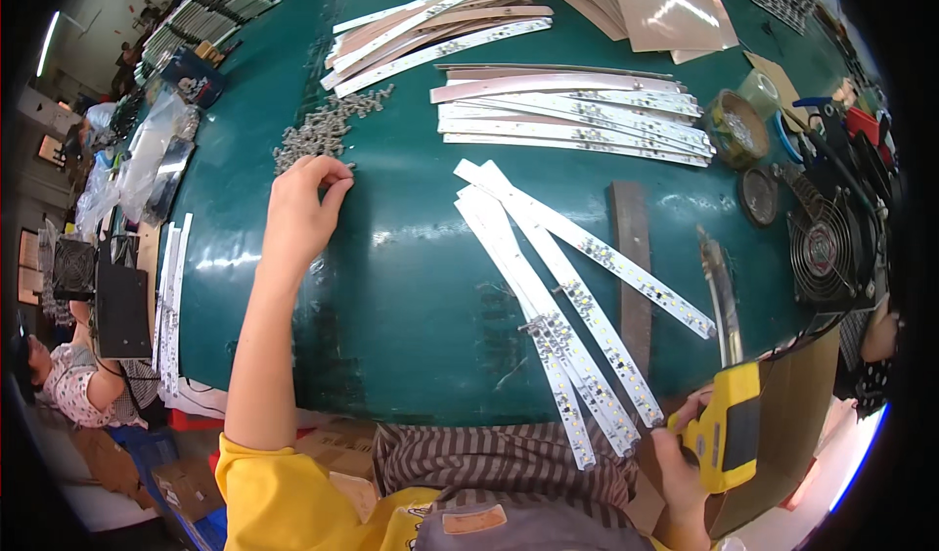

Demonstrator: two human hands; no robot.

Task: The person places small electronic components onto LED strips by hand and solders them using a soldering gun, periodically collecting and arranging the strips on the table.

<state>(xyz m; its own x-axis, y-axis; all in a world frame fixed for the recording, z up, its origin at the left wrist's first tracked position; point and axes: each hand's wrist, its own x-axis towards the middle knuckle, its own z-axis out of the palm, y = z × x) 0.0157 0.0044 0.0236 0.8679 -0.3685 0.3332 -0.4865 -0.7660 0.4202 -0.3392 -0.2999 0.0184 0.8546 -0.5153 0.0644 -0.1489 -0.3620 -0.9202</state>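
My left hand is at the near end of a loose pile of small grey parts, thumb and finger pinched together. Anything between those fingertips is too small to make out. At the lower right my right hand grips a yellow and black soldering gun, its long metal tip pointing away from me over the table. Between my hands several white LED strip boards lie fanned and overlapping, their near ends reaching past the table's front edge. A dark flat bar lies partly under one of them.
Two stacks of strip boards lie farther back on the green table. A round tin, a small fan and tools crowd the right side. More strips lie at the left edge. Another person sits beyond it.
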